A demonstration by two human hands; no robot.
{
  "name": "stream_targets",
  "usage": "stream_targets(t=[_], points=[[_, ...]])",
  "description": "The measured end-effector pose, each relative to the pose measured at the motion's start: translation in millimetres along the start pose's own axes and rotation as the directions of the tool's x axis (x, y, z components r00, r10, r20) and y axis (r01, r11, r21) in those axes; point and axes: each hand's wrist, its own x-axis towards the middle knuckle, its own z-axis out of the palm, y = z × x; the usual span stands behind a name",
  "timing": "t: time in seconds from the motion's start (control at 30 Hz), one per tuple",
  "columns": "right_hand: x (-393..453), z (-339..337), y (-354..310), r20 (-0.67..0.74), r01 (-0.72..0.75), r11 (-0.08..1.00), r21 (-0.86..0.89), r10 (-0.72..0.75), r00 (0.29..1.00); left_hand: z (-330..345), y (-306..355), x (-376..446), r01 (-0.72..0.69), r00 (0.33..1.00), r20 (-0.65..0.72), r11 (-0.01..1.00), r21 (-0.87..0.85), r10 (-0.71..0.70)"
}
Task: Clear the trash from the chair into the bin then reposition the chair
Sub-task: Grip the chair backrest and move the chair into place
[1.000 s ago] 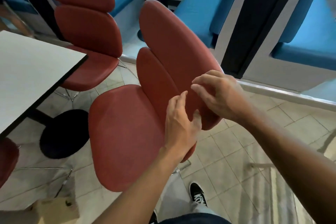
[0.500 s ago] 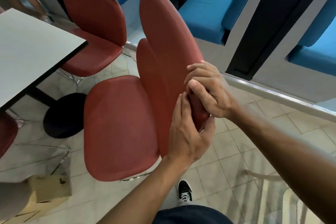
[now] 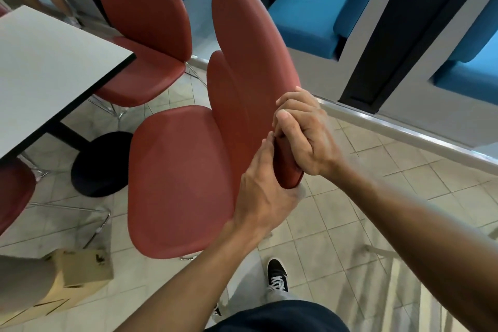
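A red padded chair (image 3: 177, 178) stands in the middle of the view, its seat bare with nothing lying on it. My right hand (image 3: 304, 132) grips the near edge of its upper backrest pad (image 3: 250, 43), fingers curled over the rim. My left hand (image 3: 265, 191) holds the same edge just below, thumb behind the pad and fingers on its front. A brown cardboard box (image 3: 78, 269) sits on the floor at the lower left.
A white table (image 3: 45, 73) with a black round base (image 3: 99, 164) stands left of the chair. A second red chair (image 3: 145, 24) is behind it, and another red seat (image 3: 13, 191) is at the left edge. Blue benches (image 3: 312, 8) line the back. My shoe (image 3: 277, 275) is on the tiled floor.
Both hands have closed on the backrest edge, from reaching to gripping. The chair has turned and shifted toward the table, and the view has moved closer.
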Motion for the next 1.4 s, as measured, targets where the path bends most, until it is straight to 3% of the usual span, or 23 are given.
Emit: stream_targets(t=[0.33,0.73,0.87,0.97,1.03,1.2,1.4], points=[[-29.0,62.0,-75.6,-0.112,-0.038,0.996,-0.085,0.029,0.993,-82.1,-25.1,-49.2,0.172,0.980,0.103,0.984,-0.036,-0.168],[-41.7,140.4,-160.5,-0.160,-0.099,0.977,-0.189,0.069,0.985,-149.9,-72.0,-96.3,0.163,0.986,-0.017,0.976,-0.147,-0.167],[-41.3,121.2,-148.0,-0.002,-0.031,0.990,-0.139,0.031,1.000,-135.5,-71.4,-94.8,0.139,0.987,-0.075,0.989,-0.055,-0.143],[-26.0,100.8,-126.9,0.107,0.144,0.985,-0.099,-0.133,0.985,-125.2,-60.2,-81.7,0.116,0.986,-0.127,0.992,0.052,-0.109],[-4.2,89.6,-107.7,0.146,0.209,0.963,-0.171,-0.185,0.972,-122.9,-46.1,-66.3,0.098,0.984,-0.161,0.984,0.152,-0.073],[39.7,76.9,-61.7,0.361,0.243,0.937,-0.250,-0.142,0.922,-114.4,-13.5,-27.4,0.147,0.975,-0.209,0.922,0.359,-0.074],[43.2,93.8,-56.7,0.269,0.254,0.946,-0.202,-0.196,0.943,-118.3,-14.2,-27.3,0.182,0.974,-0.206,0.854,0.487,-0.090]])
